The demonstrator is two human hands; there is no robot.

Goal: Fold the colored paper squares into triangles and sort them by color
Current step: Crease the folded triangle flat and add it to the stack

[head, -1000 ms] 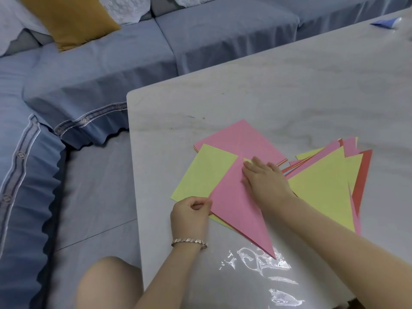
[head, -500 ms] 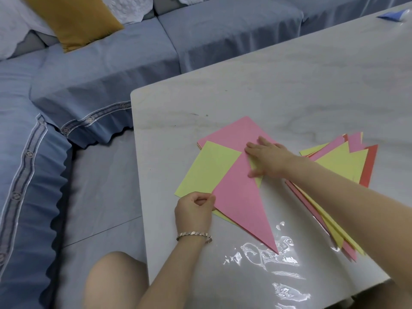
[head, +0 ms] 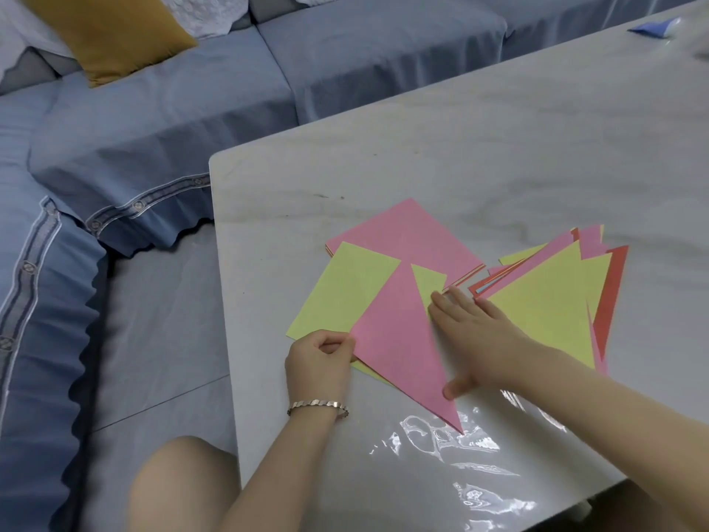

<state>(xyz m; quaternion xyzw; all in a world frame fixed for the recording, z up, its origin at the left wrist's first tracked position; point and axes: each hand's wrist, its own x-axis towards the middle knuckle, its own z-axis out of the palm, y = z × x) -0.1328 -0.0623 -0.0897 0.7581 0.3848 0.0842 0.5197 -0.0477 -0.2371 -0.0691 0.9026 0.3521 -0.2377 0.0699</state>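
Note:
A pink folded triangle (head: pixel 399 339) lies on a yellow square sheet (head: pixel 345 289) near the table's front left. My left hand (head: pixel 320 360) pinches the triangle's left corner. Flat, with straight fingers, my right hand (head: pixel 475 335) presses along the triangle's right edge. Behind them sits a stack of unfolded squares with a pink sheet (head: pixel 410 236) on top. To the right lies a pile of folded triangles (head: pixel 552 309), yellow on top, with pink and red edges showing.
The grey marble table (head: pixel 460 147) has its left edge close to my left hand. A crumpled clear plastic wrapper (head: pixel 452 443) lies at the front. A blue object (head: pixel 652 26) sits at the far right corner. A blue sofa with a mustard cushion (head: pixel 111 36) stands behind.
My right hand has slid from the triangle's top corner down along its right edge toward me. My left hand has kept its pinch on the left corner.

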